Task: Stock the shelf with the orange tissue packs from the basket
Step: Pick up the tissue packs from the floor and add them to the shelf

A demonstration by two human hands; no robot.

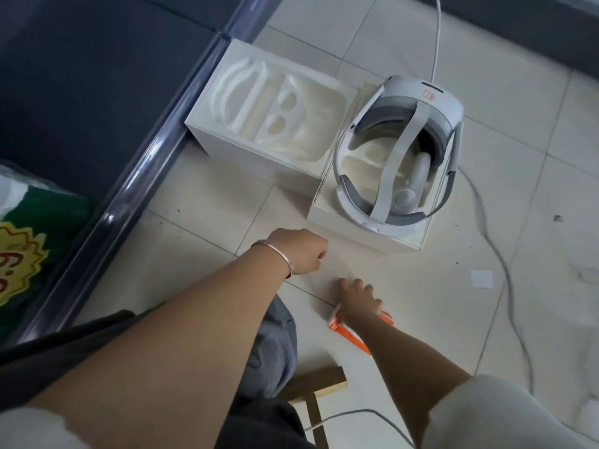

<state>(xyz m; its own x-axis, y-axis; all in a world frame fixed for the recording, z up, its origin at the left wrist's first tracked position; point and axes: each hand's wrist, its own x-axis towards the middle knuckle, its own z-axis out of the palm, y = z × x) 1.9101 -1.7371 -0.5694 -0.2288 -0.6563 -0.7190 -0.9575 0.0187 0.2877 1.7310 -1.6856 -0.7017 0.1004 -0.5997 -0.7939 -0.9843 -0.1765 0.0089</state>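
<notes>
— Tile floor (pixel 421 286) under us; shelf edge (pixel 139 176) runs along the left, boxes (pixel 246 147) ahead, open tile on the right.
— Our right hand (pixel 359 303) grips the pack (pixel 340 325) down by the tile; our left hand (pixel 298 254) is curled, holding nothing.

A silver bangle (pixel 289 259) sits behind the left hand (pixel 299 251); short sleeves (pixel 505 416) pale, trousers (pixel 275 345) grey.

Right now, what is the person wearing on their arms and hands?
A thin silver bangle circles the left wrist. Both forearms are bare. A pale left sleeve and a pale right sleeve show at the bottom corners. The left grip and right grip wear no gloves.
</notes>
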